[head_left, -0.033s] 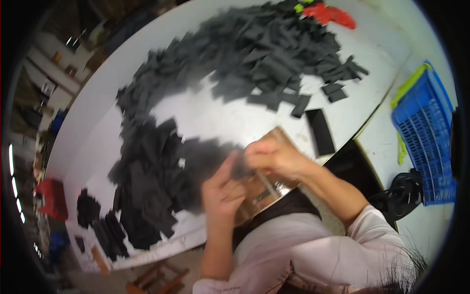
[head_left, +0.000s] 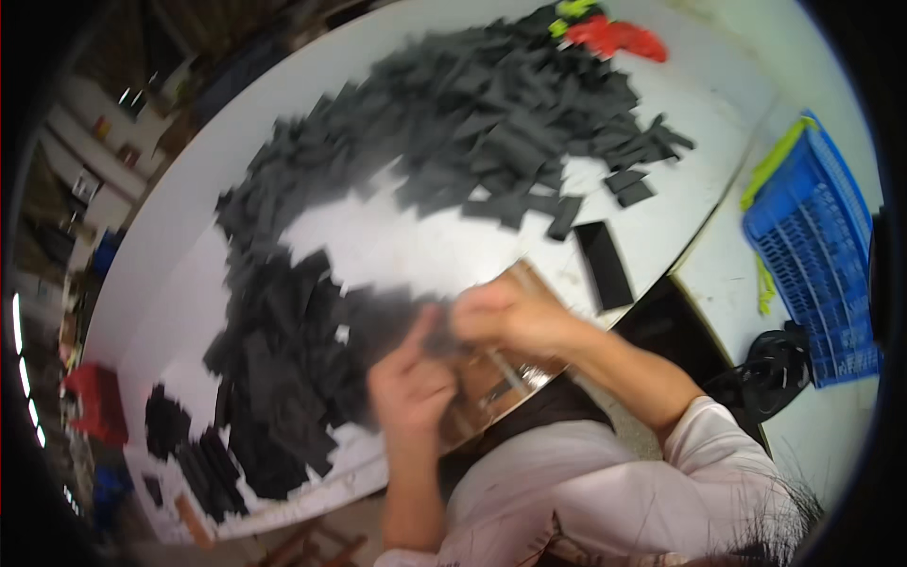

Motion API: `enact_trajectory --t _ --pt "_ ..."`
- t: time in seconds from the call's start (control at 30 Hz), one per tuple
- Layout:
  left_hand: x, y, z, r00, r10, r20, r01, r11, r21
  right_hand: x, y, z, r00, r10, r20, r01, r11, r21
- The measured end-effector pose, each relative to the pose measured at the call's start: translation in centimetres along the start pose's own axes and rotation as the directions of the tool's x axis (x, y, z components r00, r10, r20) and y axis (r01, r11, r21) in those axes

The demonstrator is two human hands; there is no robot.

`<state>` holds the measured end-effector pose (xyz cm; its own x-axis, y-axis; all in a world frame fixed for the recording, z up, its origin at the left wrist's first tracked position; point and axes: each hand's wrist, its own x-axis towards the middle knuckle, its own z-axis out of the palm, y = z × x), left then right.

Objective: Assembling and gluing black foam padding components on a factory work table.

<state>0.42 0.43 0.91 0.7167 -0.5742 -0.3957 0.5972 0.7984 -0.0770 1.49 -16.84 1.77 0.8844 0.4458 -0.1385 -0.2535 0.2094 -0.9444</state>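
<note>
A white bench [head_left: 453, 255] fills most of the view, its near edge curving past the person's chest. A broad arc of dark grey rectangular pieces [head_left: 491, 123] covers its far and left parts; bare white lies in the middle. A blue crate [head_left: 812, 246] sits on a side surface at right. A single black strip [head_left: 605, 265] lies apart near the edge. The left hand [head_left: 411, 387] and right hand [head_left: 505, 317] meet over a brown board [head_left: 491, 378], pinching a small dark piece [head_left: 442, 342] between them; blur hides each grip's exact closure. Nothing differs from the earlier frame.
</note>
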Motion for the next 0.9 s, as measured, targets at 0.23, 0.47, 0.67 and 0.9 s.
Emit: enact_trajectory --t 0.23,0.47,0.67,0.9 --pt "-0.8 0.7 0.4 0.916 0.071 0.394 -0.097 0.994 0.046 0.7 -1.0 1.4 0.996 -0.059 0.07 0.06 0.998 -0.014" --pt "-1.5 -0.1 -0.4 0.953 0.174 0.248 -0.293 0.738 0.608 0.4 1.9 0.4 0.994 -0.068 0.087 0.059 0.993 0.102" --pt "-1.4 -2.0 2.4 0.846 0.445 0.295 -0.398 0.156 0.904 0.3 1.8 0.1 0.991 -0.106 0.077 0.111 0.992 -0.06" --pt "-1.6 -1.9 1.7 0.827 0.5 0.258 -0.431 0.269 0.861 -0.6 0.6 0.8 0.982 -0.181 0.049 0.187 0.966 -0.18"
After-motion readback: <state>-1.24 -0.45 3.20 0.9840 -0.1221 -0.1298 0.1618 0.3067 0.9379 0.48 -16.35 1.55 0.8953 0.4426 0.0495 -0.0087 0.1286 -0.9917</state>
